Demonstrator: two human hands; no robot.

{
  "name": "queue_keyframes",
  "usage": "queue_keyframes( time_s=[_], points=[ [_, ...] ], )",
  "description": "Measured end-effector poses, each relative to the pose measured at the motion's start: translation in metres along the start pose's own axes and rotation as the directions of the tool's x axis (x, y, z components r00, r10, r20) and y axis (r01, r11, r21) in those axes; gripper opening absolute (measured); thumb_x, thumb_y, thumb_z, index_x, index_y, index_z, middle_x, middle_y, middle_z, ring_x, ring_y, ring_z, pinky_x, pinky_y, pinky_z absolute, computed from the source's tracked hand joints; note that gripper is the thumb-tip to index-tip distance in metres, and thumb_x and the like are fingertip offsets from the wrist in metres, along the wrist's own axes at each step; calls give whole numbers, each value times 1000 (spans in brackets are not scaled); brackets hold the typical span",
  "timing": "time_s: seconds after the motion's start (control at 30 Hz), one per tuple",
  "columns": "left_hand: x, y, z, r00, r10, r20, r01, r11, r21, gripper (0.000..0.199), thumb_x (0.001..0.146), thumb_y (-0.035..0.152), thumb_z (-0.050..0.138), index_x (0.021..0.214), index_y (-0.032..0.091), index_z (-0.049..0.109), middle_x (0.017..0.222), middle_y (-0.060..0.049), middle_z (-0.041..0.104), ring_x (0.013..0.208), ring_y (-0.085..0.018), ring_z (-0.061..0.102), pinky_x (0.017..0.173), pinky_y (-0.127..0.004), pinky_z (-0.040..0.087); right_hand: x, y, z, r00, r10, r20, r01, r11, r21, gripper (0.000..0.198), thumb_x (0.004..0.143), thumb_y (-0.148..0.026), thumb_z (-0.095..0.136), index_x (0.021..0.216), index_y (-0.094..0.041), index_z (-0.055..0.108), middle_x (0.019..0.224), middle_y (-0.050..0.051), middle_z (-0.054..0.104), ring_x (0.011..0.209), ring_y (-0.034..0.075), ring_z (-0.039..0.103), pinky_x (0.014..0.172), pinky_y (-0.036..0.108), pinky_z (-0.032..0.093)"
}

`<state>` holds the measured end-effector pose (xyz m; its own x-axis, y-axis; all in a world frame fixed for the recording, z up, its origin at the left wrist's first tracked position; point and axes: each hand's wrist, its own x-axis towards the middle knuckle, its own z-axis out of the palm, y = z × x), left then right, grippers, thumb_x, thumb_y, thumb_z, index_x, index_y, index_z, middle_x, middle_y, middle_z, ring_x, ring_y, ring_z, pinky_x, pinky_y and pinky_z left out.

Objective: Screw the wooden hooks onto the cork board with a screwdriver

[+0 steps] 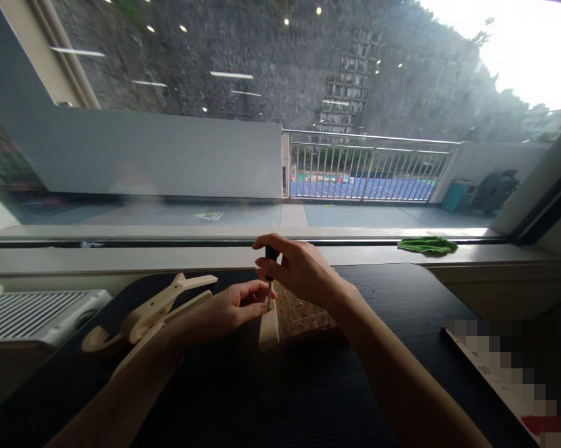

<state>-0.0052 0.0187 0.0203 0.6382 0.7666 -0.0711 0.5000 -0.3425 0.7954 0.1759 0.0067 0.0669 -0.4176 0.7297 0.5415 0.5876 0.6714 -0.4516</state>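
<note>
Right hand [303, 269]: gripping the upright screwdriver [271, 252]
Left hand [243, 303]: at its tip; I cannot tell what it pinches
Wooden bar [269, 331]: under the tip

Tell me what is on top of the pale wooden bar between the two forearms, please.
A black-handled metal screwdriver stands nearly upright on the wooden bar, gripped by the right hand. The left hand covers part of that surface; anything beneath it cannot be seen.

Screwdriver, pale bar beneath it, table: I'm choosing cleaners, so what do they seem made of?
Screwdriver: black handle, likely plastic; grey, shiny shaft suggests metal.
Pale bar: probably bare wood, judging by its matt, light-tan surface.
Table: black, with fine grain lines; stained wood or laminate, unclear.
</note>
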Motion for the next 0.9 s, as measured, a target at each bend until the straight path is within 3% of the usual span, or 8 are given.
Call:
queue_keyframes(
  time_s=[0.4,0.7,0.9],
  points=[
    [-1,0,1,1000,14,13,-14,1000,-14,28,79,44,48,88,19,57,81,-1,59,75,-17,53,66,-26,41,0,-11,6,1000,-20,21,19,999,27,27,87,-24,46,113,-25,52,68,-4,57,55,7,45,53,21,29],
    [-1,2,3,999,39,-12,-38,999,29,25,80,40,47,87,19,57,81,0,58,75,-15,52,70,-25,42,0,-6,3,999,-29,-45,26,997,-71,16,84,-34,52,92,-21,55,73,-3,60,59,7,45,54,21,28],
    [-2,3,1,1000,-2,-4,2,1000,15,28,80,43,48,87,18,59,85,-1,62,80,-19,55,72,-27,43,-3,-20,0,997,-64,49,66,997,-28,30,90,-29,38,118,-22,49,91,2,63,66,9,52,59,22,33]
  ],
)
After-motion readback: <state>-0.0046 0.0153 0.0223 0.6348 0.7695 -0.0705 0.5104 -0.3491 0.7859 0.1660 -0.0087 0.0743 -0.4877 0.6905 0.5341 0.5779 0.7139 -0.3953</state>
